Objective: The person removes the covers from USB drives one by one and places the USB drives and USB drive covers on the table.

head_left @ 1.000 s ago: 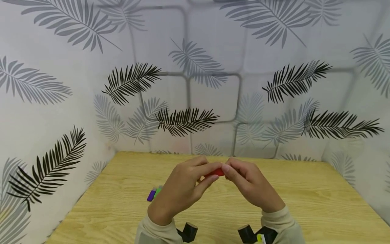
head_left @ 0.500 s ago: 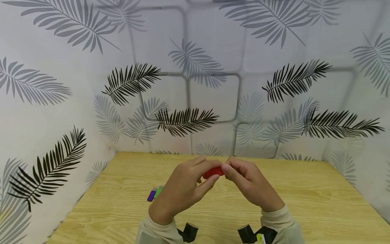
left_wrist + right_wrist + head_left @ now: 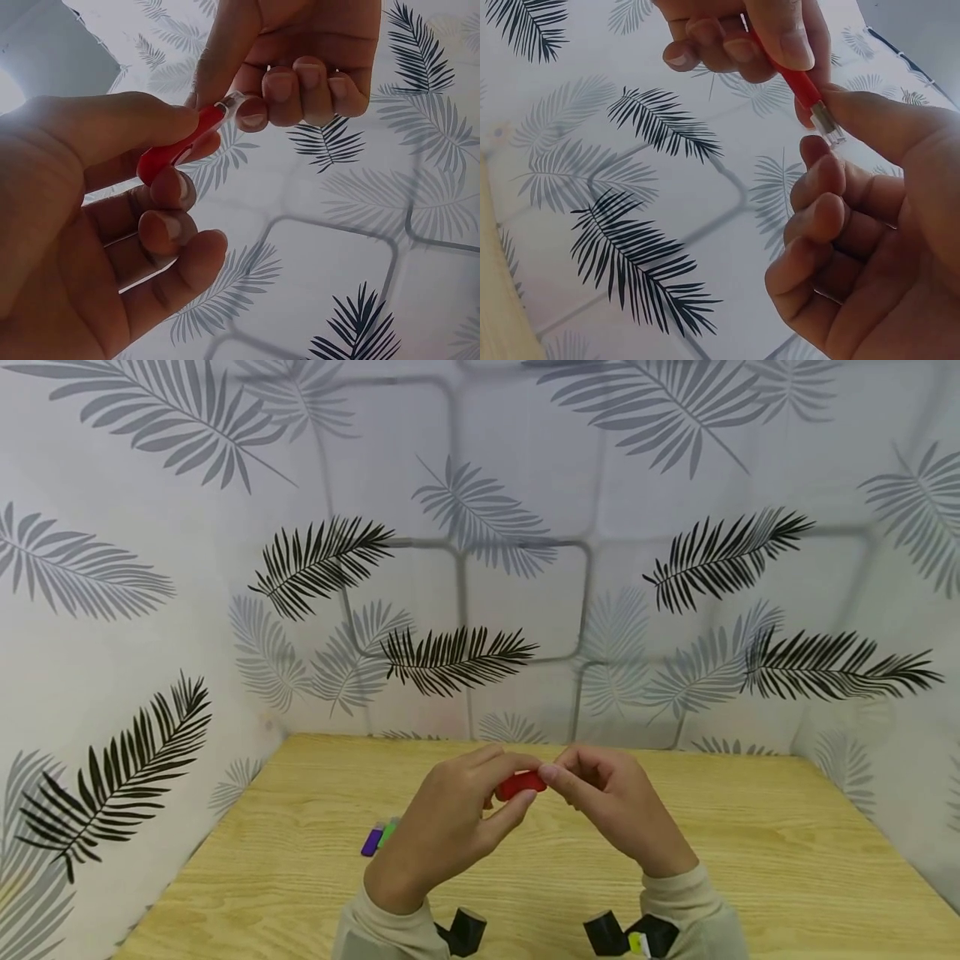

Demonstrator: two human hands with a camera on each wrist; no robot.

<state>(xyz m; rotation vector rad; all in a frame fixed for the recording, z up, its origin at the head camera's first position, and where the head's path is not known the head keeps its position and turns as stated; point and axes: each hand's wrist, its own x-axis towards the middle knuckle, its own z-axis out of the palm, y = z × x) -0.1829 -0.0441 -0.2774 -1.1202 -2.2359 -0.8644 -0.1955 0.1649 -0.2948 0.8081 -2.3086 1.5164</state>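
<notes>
Head view: red USB stick (image 3: 521,785) is held up off the desk (image 3: 750,827), between the hands, seen against the desk's far half. Left hand (image 3: 442,818) pinches the body; right hand (image 3: 618,810) has thumb and fingertips at the other end. Purple stick (image 3: 372,841) and green stick (image 3: 387,834) lie toward the desk's left edge, green one partly hidden by the left hand. Risk: if the hands pull apart and one grip gives, the red stick could drop and skid toward the far edge. A low swing of the left wrist might knock the other two toward the left edge.

Left wrist view: left thumb clamped against the fingers on the red body, last two fingers curled clear of it. Small hold on a smooth-looking body, so a twist would probably roll it.

Right wrist view: clear cap (image 3: 834,136) at the metal plug (image 3: 823,116); right thumb and forefinger close on that end, exact contact can't be told. Cap looks small and slick: likely to slip from the fingertips, or pop loose suddenly. An off-axis pull could jam it or strain the plug.
</notes>
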